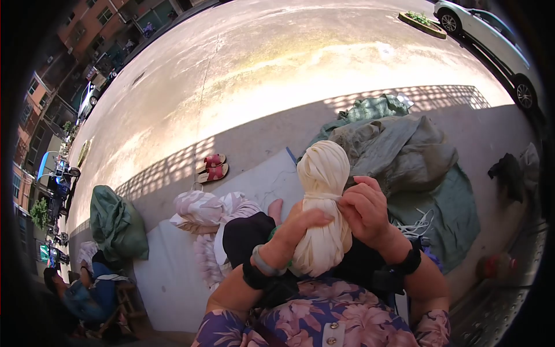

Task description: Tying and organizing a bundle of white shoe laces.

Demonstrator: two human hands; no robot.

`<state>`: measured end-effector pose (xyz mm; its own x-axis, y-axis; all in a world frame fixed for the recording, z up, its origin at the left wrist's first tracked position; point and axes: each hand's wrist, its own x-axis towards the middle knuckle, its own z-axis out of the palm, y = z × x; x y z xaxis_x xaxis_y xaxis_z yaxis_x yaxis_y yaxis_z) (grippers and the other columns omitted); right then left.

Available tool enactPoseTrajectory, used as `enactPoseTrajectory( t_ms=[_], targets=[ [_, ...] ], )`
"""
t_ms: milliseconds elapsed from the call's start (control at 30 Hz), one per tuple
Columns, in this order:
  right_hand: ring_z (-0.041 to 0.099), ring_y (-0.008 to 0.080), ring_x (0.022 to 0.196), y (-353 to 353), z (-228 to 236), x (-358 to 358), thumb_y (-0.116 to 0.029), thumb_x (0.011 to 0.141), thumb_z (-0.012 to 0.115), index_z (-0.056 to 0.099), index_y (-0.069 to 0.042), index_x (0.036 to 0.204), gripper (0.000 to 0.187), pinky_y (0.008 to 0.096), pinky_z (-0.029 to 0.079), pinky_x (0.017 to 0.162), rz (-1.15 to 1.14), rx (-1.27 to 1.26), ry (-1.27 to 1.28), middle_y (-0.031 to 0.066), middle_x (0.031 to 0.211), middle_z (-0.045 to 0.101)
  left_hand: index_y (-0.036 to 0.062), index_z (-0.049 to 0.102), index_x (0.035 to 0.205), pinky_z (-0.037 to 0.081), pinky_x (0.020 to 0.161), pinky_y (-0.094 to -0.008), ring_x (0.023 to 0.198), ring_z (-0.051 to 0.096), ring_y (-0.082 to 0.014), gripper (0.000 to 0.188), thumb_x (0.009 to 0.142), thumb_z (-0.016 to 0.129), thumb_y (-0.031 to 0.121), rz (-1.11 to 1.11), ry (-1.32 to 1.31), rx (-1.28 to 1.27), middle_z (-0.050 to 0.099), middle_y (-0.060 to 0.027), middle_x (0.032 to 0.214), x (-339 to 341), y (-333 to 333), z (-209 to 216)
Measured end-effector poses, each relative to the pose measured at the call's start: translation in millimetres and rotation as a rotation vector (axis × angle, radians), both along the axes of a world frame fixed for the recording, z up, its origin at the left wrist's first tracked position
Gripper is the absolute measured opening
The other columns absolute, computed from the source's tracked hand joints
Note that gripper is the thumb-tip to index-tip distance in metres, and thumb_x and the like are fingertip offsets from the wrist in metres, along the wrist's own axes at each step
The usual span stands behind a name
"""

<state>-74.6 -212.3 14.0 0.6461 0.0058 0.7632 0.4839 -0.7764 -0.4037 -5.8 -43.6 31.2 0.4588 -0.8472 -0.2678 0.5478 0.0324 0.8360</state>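
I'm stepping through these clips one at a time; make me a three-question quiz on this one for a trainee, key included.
1. Which hand has its fingertips at the band around the waist of the cream bundle?
2. True or false: the red sandals lie to the left of the bundle in the picture.
3. Fill in: the sack at the picture's left is ____ in colour.

Key:
1. The right hand; the left hand has its thumb across the bundle below.
2. True.
3. Green.
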Motion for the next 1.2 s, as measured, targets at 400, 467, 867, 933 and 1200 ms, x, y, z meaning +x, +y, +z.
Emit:
enactPoseTrajectory(
  t_ms=[400,467,867,933,1200],
  targets=[
    [0.056,0.0199,0.066,3,-2,-5,-0.002,0.066,0.070,0.064,-0.006,0.086,0.022,0.0394,0.046,0.077,-0.058,0.031,-0.071,0.0031,0.075,0.057,0.0007,0.047,0.119,0.045,0.086,-0.0286,0.095,0.057,-0.0174,0.042,0.080,0.049,0.018,0.007,0.111,-0.017,0.057,-0.0092,0.105,-2,1,5],
    [0.056,0.0200,0.066,4,-1,-6,-0.003,0.066,0.070,0.065,-0.006,0.086,0.021,0.0392,0.046,0.077,-0.059,0.031,-0.074,0.0031,0.075,0.057,0.0007,0.047,0.119,0.045,0.086,-0.0286,0.095,0.057,-0.0177,0.042,0.080,0.049,0.018,0.016,0.127,-0.016,0.057,-0.0092,0.105,-2,1,6],
    [0.057,0.0208,0.067,2,5,-5,-0.002,0.067,0.069,0.061,-0.006,0.081,0.016,0.0388,0.044,0.080,0.046,0.144,0.105,0.0033,0.074,0.059,0.0000,0.049,0.114,0.045,0.085,-0.0288,0.094,0.057,-0.0166,0.040,0.077,0.051,0.014,-0.041,0.087,-0.006,0.057,-0.0091,0.103,3,3,-5],
    [0.057,0.0208,0.067,2,-1,-7,-0.002,0.067,0.069,0.061,-0.006,0.081,0.016,0.0386,0.044,0.078,0.056,0.141,0.077,0.0035,0.073,0.059,-0.0002,0.048,0.115,0.045,0.086,-0.0286,0.093,0.057,-0.0166,0.041,0.077,0.052,0.014,0.001,0.075,0.038,0.057,-0.0091,0.103,1,3,0],
    [0.056,0.0194,0.068,9,1,-9,-0.003,0.068,0.070,0.065,-0.005,0.088,0.021,0.0374,0.045,0.076,-0.064,0.089,-0.065,0.0036,0.075,0.058,-0.0006,0.047,0.118,0.045,0.083,-0.0273,0.092,0.058,-0.0159,0.043,0.079,0.051,0.017,0.024,0.141,-0.055,0.058,-0.0092,0.104,-1,3,-4]
  ],
)
